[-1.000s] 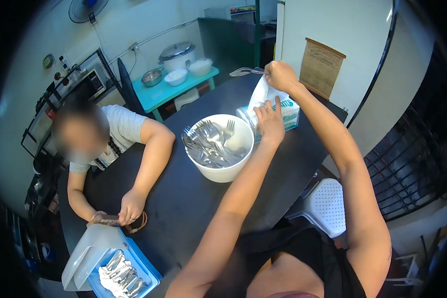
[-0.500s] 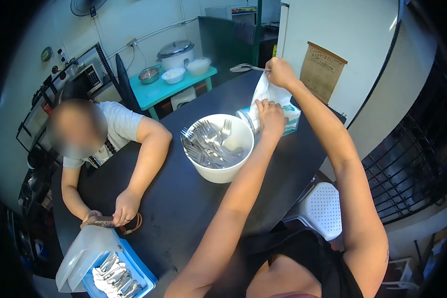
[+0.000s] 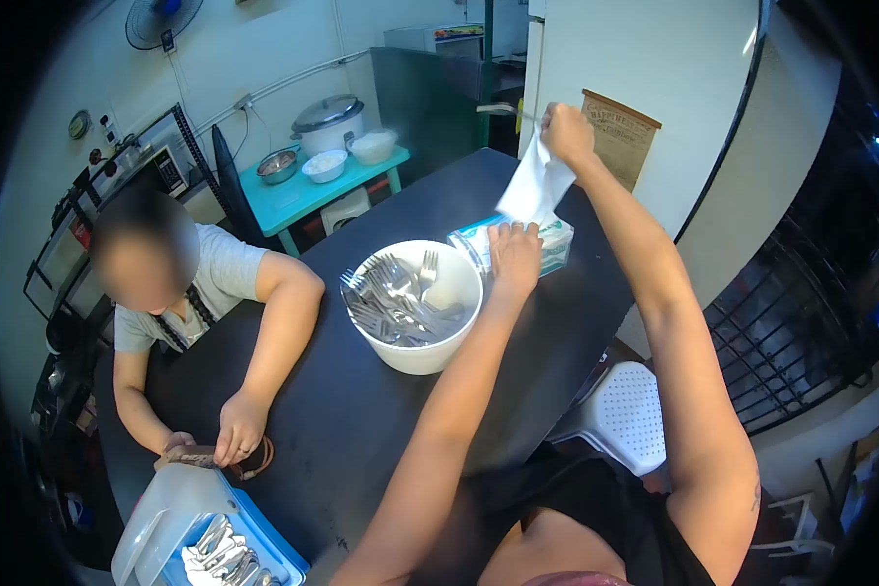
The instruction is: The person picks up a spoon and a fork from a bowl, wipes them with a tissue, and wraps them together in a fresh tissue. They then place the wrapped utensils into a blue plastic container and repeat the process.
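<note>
Right hand (image 3: 566, 135) pinches metal cutlery (image 3: 498, 109) and thin tissue (image 3: 535, 184); left hand (image 3: 515, 256) spreads over glossy oblong pack (image 3: 556, 244)

Hands (image 3: 540, 195) at tissue pack (image 3: 555, 240), white tissue (image 3: 535, 183) raised, forks (image 3: 397, 293) in white bucket (image 3: 418, 354)

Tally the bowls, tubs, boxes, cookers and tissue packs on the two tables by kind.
White bowls: 2
Metal bowl: 1
Tub: 1
Blue box: 1
Cooker: 1
Tissue pack: 1
Total: 7
</note>
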The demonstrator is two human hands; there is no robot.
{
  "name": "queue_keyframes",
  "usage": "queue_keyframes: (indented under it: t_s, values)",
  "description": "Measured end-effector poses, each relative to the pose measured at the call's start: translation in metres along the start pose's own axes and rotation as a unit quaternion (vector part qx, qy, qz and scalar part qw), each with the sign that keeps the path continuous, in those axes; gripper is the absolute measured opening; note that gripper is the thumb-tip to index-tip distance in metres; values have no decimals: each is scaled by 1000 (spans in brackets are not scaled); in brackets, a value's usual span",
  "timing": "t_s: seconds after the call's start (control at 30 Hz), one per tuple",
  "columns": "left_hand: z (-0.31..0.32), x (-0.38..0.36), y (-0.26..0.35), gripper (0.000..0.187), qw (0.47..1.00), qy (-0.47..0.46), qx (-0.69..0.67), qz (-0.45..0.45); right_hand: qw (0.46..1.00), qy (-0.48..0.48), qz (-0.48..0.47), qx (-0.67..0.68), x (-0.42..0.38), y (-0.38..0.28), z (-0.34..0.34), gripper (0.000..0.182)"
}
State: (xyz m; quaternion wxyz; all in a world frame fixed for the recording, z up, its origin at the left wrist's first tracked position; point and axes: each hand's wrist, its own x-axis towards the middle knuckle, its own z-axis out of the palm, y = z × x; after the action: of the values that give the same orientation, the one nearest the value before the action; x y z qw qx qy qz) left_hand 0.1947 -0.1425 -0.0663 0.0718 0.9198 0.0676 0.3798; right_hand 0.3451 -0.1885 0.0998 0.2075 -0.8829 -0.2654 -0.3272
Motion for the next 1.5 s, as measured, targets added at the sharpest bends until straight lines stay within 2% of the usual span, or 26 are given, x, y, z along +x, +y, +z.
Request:
queue_keyframes:
  t_s: [0.07,0.2,0.37,0.43,0.5,0.6,0.67,0.7,0.73,0.77,0.8,0.83,0.87,0.9,0.97,1.0,1.03,1.1,1.13,1.23,1.3,1.37,1.4,1.43,1.47,1.5]
  values:
    - [-2,-2,-2,23,1000,13,-7,8,998,52,27,29,17,6,-17,16]
    - [-8,0,-3,20,999,32,-4,39,997,55,42,38,31,15,-61,15]
    - [0,5,-11,19,987,-53,-149,30,997,-37,-36,54,-3,22,-92,18]
    - [0,12,-17,19,986,-86,-140,19,993,-74,-41,82,-28,22,-103,18]
    - [8,16,-21,26,990,-63,-128,20,983,-130,-111,62,-49,23,-110,17]
    - [-1,16,-13,32,989,-64,-135,-5,973,-173,-122,96,-88,17,-112,20]
    - [-12,9,-3,36,971,159,-159,75,972,-192,-93,97,-118,7,-114,18]
    - [-13,8,-2,35,949,212,-217,82,973,-189,-85,100,-133,5,-111,18]
    - [-29,-4,4,34,917,128,-377,-10,974,-183,-76,106,-145,7,-106,17]
    - [-58,-22,13,33,846,40,-521,-105,972,-196,-75,109,-159,5,-104,17]
    - [-89,-35,17,33,845,36,-520,-119,971,-202,-47,117,-172,2,-102,17]
    - [-124,-47,18,40,732,-75,-640,-222,970,-207,-20,125,-185,0,-99,17]
    - [-143,-63,16,48,580,-175,-731,-314,964,-217,-10,151,-198,-1,-93,18]
    - [-146,-84,14,48,578,-172,-729,-325,961,-228,-13,155,-211,-2,-87,18]
    - [-144,-117,7,69,794,-207,-539,-189,939,-280,9,200,-231,-4,-75,19]
    - [-136,-130,-2,84,833,-216,-483,-162,922,-313,28,227,-239,-5,-70,20]
    - [-128,-143,-12,84,831,-219,-484,-167,920,-318,30,227,-245,-1,-64,20]
    - [-116,-161,-30,82,840,-207,-467,-184,827,-439,-24,350,-246,13,-51,16]
    - [-118,-165,-33,80,847,-185,-459,-193,805,-482,-38,345,-244,22,-46,20]
    - [-122,-163,-43,75,874,-200,-406,-177,771,-545,-65,323,-234,46,-28,22]
    - [-116,-166,-41,72,878,-207,-395,-174,773,-544,-52,323,-236,52,-19,19]
    - [-104,-179,-38,59,948,-111,-291,-61,820,-479,-12,313,-244,54,-6,15]
    - [-107,-178,-33,59,948,-109,-291,-65,844,-449,-16,293,-249,50,-10,14]
    - [-114,-174,-25,52,981,-28,-187,32,842,-453,-20,293,-253,49,-10,14]
    - [-120,-173,-19,45,988,52,-76,128,847,-447,-7,286,-257,48,-10,15]
    - [-122,-175,-14,45,988,51,-75,124,853,-440,7,279,-261,48,-9,18]
